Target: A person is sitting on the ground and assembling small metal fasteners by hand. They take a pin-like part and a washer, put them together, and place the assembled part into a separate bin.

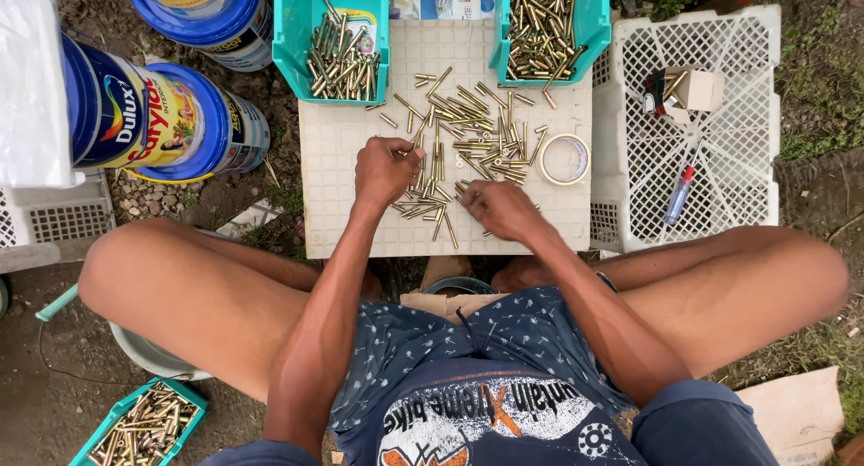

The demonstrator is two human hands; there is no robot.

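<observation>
Head view, looking straight down; I read positions as on a clock face centred on the loose brass pins scattered over the white table.

Risk. In my judgement the main hazard is a rolling pin: the pins are smooth cylinders lying at all angles, and the edge of the table at 6 o'clock is close to both hands, so a sweep of either wrist could push some off onto the ground between the knees. A second hazard is mixing: the two teal bins, one at 11 o'clock and one at 1 o'clock, are heaped to their open fronts and could spill into the loose pile if knocked. The tape roll at 3 o'clock lies just beside the outermost pins.

Hands. My left hand, at 9 o'clock, has its fingers curled together and seems to pinch a few pins at the fingertips; how many I cannot tell. My right hand, at 5 o'clock, lies knuckles-up on the pile, fingers bent and resting on pins; whether it grips any is hidden.

Surroundings. A white lattice crate carries a small cardboard box and a pen-like tool.
</observation>
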